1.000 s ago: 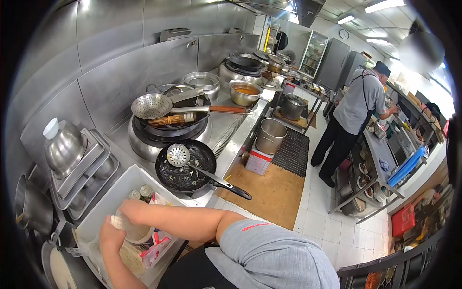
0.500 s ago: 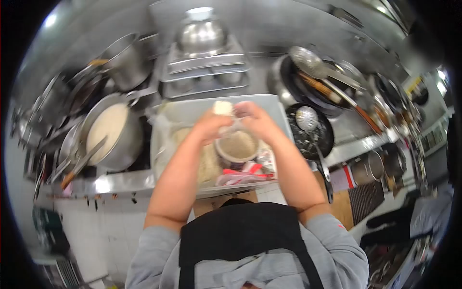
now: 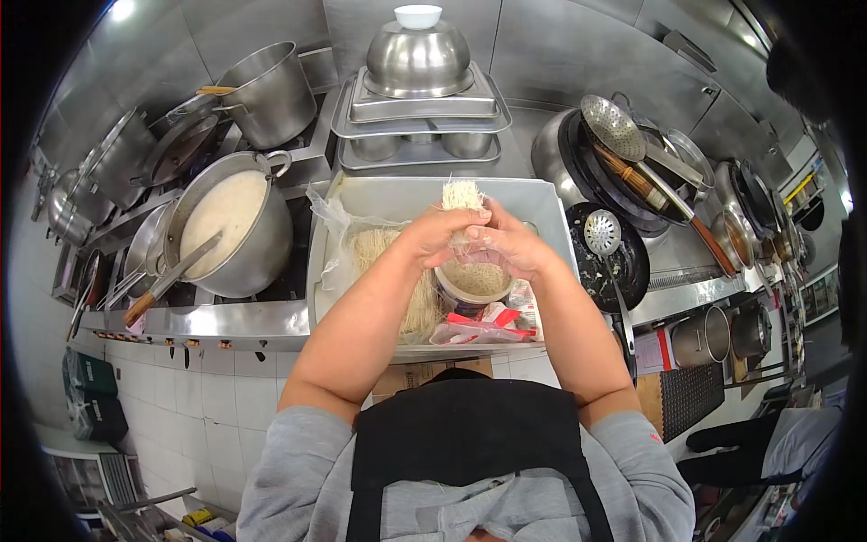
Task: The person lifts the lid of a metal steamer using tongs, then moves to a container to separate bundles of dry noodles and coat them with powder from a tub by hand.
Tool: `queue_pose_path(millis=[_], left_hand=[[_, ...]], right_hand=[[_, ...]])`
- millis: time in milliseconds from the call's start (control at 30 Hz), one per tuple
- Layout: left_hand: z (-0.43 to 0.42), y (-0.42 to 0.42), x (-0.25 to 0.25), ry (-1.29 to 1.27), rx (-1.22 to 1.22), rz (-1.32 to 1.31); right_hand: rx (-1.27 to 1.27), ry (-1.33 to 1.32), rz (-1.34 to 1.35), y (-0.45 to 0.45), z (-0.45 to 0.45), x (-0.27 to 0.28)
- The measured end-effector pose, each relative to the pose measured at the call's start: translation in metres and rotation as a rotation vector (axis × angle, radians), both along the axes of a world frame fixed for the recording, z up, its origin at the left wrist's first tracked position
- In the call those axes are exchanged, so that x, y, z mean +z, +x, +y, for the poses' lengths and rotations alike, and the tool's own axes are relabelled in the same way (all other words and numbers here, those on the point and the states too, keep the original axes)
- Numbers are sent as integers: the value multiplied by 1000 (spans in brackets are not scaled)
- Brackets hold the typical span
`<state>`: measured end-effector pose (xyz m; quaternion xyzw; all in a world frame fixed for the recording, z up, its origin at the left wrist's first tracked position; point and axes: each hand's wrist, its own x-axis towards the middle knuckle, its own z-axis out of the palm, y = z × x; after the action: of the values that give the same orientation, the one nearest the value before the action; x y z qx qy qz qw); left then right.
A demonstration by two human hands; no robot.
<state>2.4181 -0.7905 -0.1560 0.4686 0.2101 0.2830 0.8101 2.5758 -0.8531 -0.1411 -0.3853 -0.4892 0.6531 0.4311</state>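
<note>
Both hands meet above a pale plastic bin (image 3: 533, 190), wrapped round a bundle of dry thin noodles (image 3: 462, 195). The bundle's cut-looking end sticks up past the fingers. My left hand (image 3: 444, 233) grips it from the left, fingers closed. My right hand (image 3: 508, 244) closes on it from the right, with fingertips meeting the left ones. Below the hands stands a round tub (image 3: 479, 282) holding something pale and grainy. More dry noodles (image 3: 417, 307) lie in the bin left of the tub, beside a clear plastic bag (image 3: 336, 226). A red-and-clear packet (image 3: 483, 327) lies at the near side.
On the left, a large pot (image 3: 271, 235) of whitish liquid has a wooden-handled utensil (image 3: 172, 280) in it. Stacked trays (image 3: 420, 158) with a metal bowl (image 3: 419, 59) stand behind the bin. Right are a black pan (image 3: 632, 280), a skimmer (image 3: 603, 233) and woks (image 3: 560, 154).
My hands have closed together round the noodle bundle, which now stands more upright between them. The whole view has shifted slightly and become sharper.
</note>
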Motion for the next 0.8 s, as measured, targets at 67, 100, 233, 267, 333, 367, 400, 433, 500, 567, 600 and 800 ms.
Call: queue_pose_path(millis=[67, 100, 233, 267, 333, 367, 400, 433, 500, 567, 600, 800], left_hand=[[-3, 3, -4, 9, 19, -21], [-4, 3, -2, 8, 20, -19], [-6, 4, -2, -31, 9, -39], [-6, 6, -3, -5, 48, -42], [-6, 9, -5, -32, 84, -10], [-6, 9, -6, -58, 118, 18], [-7, 10, -5, -62, 122, 17], [-8, 9, -3, -50, 138, 26], [-10, 11, -2, -45, 161, 30], [-12, 15, -2, -45, 236, -14], [-12, 17, -4, -50, 240, -16], [-6, 23, -13, -34, 272, 50]], right_hand=[[26, -44, 70, 3, -1, 1], [32, -14, 74, 4, 1, -2], [-14, 130, -48, 3, 8, -16], [-11, 129, -47, 2, 8, -19], [-166, 151, -110, -9, 4, -19], [-162, 147, -110, -11, 5, -22], [-220, 207, -204, -13, 6, -26], [-276, 268, -299, -14, 8, -29], [-287, 285, -312, -16, 8, -32], [-300, 301, -323, -18, 9, -35], [-304, 287, -286, -17, 9, -37], [-259, 65, -227, -8, 11, -34]])
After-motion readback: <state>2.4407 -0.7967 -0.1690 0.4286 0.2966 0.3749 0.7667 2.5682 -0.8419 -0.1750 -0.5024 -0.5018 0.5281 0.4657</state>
